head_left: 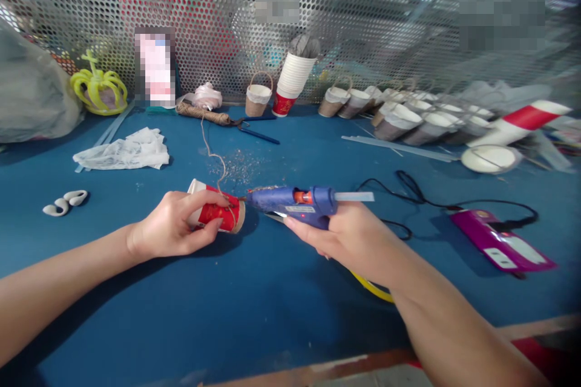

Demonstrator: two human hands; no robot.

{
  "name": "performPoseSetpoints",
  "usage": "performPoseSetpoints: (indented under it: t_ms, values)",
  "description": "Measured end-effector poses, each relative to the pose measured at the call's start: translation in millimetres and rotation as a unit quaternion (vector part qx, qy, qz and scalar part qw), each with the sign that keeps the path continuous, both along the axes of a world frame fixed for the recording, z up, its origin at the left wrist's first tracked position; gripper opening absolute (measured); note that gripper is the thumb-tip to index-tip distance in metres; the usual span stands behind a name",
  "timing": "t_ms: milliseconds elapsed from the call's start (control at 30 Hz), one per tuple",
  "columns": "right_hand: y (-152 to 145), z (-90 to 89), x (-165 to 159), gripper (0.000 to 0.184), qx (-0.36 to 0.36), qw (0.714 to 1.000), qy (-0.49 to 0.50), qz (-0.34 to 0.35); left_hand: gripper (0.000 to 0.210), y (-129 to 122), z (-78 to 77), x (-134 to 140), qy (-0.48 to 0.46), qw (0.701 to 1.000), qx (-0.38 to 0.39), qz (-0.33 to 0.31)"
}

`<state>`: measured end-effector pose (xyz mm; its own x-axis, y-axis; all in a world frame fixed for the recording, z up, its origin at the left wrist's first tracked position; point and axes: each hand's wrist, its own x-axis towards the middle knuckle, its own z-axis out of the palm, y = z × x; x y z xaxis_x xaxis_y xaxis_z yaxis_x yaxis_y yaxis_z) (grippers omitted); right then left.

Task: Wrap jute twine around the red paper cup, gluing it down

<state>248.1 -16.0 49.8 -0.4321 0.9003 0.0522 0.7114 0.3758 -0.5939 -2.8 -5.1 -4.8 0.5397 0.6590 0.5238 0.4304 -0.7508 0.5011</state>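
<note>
On its side in front of me lies a red and white paper cup [209, 213], its base end turned to the right. My left hand [181, 224] is closed around it, fingers pressing near the base. Thin twine [222, 166] runs from a wound bundle of twine [203, 113] down to the cup under my fingers. My right hand [347, 231] grips a blue hot glue gun [290, 202] with a clear glue stick [358, 196] out of its back. The gun's nozzle is at the cup's base edge; whether it touches, I cannot tell.
Pliers [258, 132], a twine-trimmed cup basket [259, 97] and stacked paper cups [295, 75] stand at the back. Several finished baskets [399, 121] crowd the back right. A purple power strip [502, 239] with a black cord lies right; white earbuds [66, 202] lie left.
</note>
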Motion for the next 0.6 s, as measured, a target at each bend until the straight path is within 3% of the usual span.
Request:
performPoseSetpoints:
  t_ms: [600]
  values:
    - [-11,3.6,4,0.026,0.092,0.994,-0.036,0.038,0.019,-3,0.9,2,-0.01,0.998,-0.057,0.017]
